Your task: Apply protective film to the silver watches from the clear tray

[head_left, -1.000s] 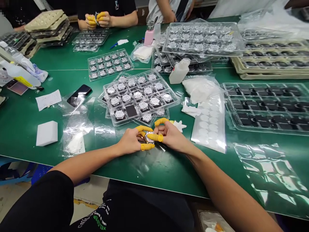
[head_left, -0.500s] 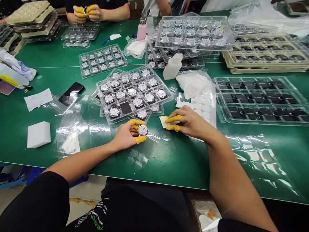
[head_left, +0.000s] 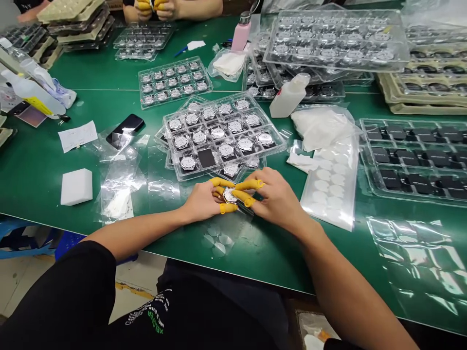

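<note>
My left hand point(head_left: 206, 200), in yellow finger cots, is closed around the rim of a round silver watch case point(head_left: 229, 195) without a strap. It holds the case just above the table. My right hand point(head_left: 268, 194), also in yellow finger cots, reaches in from the right, its fingertips closed on the near face and edge of the same case. These fingers partly cover it. Just beyond the hands lies a clear tray point(head_left: 223, 170) of watch cases, with one pocket showing only a black pad. A clear sheet with round stickers point(head_left: 219, 239) lies below the hands.
Right of my hands are a sheet of white round stickers point(head_left: 330, 187) and a tray of black pieces point(head_left: 406, 158). A white plastic bottle point(head_left: 290, 96) stands behind. To the left are a white foam block point(head_left: 76, 187) and a phone point(head_left: 126, 130). A co-worker's hands point(head_left: 156, 8) show across the table.
My right hand has left the white square piece on the table and moved left onto the watch case. My left hand still holds the case. The view has shifted, so things appear farther right.
</note>
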Tool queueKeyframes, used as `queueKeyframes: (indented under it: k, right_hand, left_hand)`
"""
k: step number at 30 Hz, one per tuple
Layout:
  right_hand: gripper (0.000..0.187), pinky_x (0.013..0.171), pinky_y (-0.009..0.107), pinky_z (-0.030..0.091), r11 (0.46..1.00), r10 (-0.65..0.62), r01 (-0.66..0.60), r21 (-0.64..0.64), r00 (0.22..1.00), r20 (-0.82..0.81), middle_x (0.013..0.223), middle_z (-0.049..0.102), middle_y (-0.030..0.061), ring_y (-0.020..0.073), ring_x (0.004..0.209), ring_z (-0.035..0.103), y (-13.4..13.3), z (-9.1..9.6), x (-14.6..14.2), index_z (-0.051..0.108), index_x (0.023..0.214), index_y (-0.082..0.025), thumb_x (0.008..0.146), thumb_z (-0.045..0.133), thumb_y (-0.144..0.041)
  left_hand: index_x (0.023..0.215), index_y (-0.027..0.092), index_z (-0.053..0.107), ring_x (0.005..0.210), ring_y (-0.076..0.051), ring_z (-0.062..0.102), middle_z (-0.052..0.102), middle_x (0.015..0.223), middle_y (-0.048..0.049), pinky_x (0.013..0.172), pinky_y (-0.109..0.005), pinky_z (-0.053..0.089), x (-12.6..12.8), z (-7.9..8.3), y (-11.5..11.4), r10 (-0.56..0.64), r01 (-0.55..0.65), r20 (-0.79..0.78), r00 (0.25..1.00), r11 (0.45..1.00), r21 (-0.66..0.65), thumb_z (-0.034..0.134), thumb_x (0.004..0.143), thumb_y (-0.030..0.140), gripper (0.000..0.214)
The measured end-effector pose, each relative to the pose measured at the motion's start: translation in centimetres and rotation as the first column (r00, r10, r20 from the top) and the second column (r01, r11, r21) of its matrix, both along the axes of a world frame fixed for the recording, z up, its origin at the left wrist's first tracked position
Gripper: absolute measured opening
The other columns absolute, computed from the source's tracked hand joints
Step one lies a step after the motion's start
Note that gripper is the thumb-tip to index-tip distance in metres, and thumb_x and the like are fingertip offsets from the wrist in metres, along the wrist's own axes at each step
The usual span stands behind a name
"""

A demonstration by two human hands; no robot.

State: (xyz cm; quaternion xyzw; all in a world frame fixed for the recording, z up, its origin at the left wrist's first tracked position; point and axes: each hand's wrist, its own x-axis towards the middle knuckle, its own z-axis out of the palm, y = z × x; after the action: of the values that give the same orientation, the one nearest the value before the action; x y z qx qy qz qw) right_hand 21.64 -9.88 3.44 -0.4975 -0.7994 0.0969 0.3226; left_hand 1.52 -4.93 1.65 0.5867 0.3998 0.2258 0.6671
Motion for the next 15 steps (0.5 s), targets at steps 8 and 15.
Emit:
queueKeyframes:
  k: [8,15]
  right_hand:
    - [0.011,0.07,0.038,0.033,0.997,-0.065,0.065,0.046,0.998,-0.016,0.078,0.064,0.0061,0.0218,0.077,0.047,0.0,-0.35,-0.24,0.071,0.088,-0.023,0.093,0.062,-0.026]
    - [0.012,0.07,0.038,0.033,0.994,-0.091,0.091,0.067,0.996,-0.016,0.08,0.065,0.0064,0.0212,0.076,0.049,-0.13,-0.66,-0.36,0.07,0.087,-0.023,0.093,0.061,-0.028]
  left_hand:
    - [0.114,0.014,0.07,0.072,-0.012,0.071,0.075,0.086,-0.0031,0.072,-0.027,0.061,-0.04,0.0,-0.02,-0.013,0.014,0.014,1.0,1.0,-0.011,0.087,0.062,0.015,0.055]
    - [0.113,0.014,0.07,0.073,-0.012,0.071,0.075,0.087,-0.0033,0.073,-0.026,0.061,-0.04,-0.05,0.02,0.002,0.0,0.046,0.999,0.999,-0.034,0.087,0.059,0.012,0.056]
